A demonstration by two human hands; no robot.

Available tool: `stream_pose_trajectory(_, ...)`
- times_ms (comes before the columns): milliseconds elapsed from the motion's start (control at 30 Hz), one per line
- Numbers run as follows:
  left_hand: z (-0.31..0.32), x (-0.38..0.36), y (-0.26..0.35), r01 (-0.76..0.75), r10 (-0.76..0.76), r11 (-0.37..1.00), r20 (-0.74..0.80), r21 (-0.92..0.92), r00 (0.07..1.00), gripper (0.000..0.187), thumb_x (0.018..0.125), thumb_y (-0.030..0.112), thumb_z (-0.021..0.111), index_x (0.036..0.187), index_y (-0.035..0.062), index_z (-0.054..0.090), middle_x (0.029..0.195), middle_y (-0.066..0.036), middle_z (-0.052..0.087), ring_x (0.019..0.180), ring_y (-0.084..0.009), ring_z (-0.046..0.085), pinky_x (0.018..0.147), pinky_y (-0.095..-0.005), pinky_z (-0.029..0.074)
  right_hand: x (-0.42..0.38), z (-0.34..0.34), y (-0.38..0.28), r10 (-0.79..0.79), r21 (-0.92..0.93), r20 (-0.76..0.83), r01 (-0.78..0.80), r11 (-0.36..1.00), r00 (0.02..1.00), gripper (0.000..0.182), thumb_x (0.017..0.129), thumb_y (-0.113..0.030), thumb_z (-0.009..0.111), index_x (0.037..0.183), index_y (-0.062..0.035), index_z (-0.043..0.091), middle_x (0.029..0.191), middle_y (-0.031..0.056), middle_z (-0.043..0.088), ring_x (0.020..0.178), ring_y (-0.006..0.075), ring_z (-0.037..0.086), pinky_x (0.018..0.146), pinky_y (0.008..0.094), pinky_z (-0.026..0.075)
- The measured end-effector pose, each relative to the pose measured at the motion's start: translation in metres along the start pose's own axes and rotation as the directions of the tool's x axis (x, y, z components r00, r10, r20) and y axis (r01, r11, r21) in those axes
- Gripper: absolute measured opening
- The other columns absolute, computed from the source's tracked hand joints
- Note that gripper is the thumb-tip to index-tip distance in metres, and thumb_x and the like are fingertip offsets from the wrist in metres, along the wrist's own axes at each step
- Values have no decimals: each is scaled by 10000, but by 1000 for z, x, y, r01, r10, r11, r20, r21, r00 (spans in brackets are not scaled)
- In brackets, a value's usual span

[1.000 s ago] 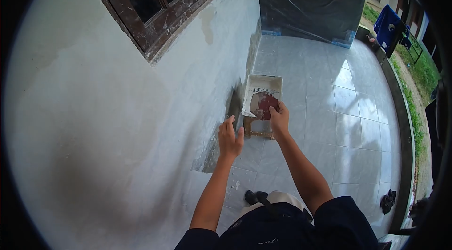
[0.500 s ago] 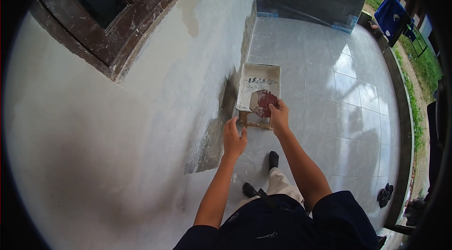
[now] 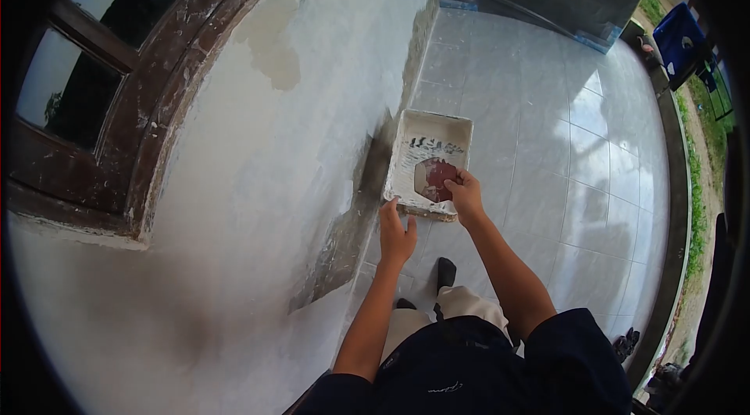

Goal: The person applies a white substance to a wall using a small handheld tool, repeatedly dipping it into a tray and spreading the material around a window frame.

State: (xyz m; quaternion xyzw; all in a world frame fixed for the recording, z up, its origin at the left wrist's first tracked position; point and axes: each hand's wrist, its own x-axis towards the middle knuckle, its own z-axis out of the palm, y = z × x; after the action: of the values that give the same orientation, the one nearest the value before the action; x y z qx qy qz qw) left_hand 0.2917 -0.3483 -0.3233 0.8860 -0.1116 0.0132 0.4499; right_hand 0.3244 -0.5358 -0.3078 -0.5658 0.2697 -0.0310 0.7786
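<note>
Left hand [image 3: 398, 240]: open, now by the tray [image 3: 440, 128], mid-frame, in easy reach
Right hand [image 3: 467, 196]: still pinching red scraper [image 3: 441, 173]

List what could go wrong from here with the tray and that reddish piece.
The reddish piece might slip: the right hand seems to pinch only one side.

The tray could shift or tip if the left hand, by its near corner, pushes.

The dark-clad foot could knock the stand beneath.
</note>
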Motion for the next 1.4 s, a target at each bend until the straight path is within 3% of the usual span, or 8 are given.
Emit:
stream_pose_trajectory(433,12,21,-50,134,-129,991,112,-30,985,451,976,155,516,1377,-15,397,1326,-241,451,1215,-379,480,1015,-425,425,39,26,22,123,-91,-41,-127,988,992,280,903,73,544,1179,74,591,1025,122,693,892,163,665,813,289,532)
stream_pose_trajectory(600,23,39,-66,151,-141,985,129,-78,982,447,988,181,487,1375,-29,410,1311,-262,475,1216,-430,473,1041,-459,382,71,18,43,19,-56,-53,-22,998,998,293,895,49,550,1185,65,591,1008,120,694,872,158,665,772,281,526)
stream_pose_trajectory(733,35,48,-77,190,-175,977,149,-93,973,447,995,195,476,1371,-38,411,1313,-267,473,1223,-433,470,1043,-459,378,100,9,50,-27,-195,-102,6,981,994,274,922,28,535,1188,56,594,1019,106,694,875,145,657,783,274,516)
stream_pose_trajectory(800,42,52,-78,228,-207,966,164,-124,964,457,1007,219,460,1375,-45,405,1325,-267,468,1241,-430,463,1048,-458,376,120,1,54,-41,-252,-101,14,968,994,266,923,9,548,1180,43,603,1008,122,705,880,170,671,791,293,514)
stream_pose_trajectory(867,47,59,-78,261,-235,956,185,-133,954,470,1011,234,450,1386,-45,395,1347,-268,457,1260,-426,453,1062,-456,366,144,-9,62,-120,-498,-100,54,865,988,260,916,-4,563,1169,28,616,989,149,715,883,209,686,803,321,513)
stream_pose_trajectory(1100,85,80,-87,412,-363,891,245,-190,899,526,1021,279,429,1424,-50,353,1438,-267,405,1346,-403,392,1127,-449,299,219,-30,70,-151,-636,-56,81,767,987,267,878,-30,589,1140,-7,637,992,222,705,929,372,691,815,398,521)
stream_pose_trajectory(1233,112,89,-93,478,-426,852,247,-213,870,526,1020,281,433,1421,-51,355,1429,-257,408,1340,-398,390,1130,-449,292,251,-32,54,-161,-732,-38,82,676,986,278,870,-15,575,1140,-12,640,1005,229,696,931,407,672,824,428,521)
stream_pose_trajectory(1400,133,90,-101,424,-403,901,186,-91,896,514,1000,209,455,1430,-38,320,1446,-254,344,1355,-411,334,1133,-489,266,290,-47,68,-211,-817,165,253,518,963,325,877,37,529,1178,-17,639,1042,214,696,966,414,658,841,428,523)
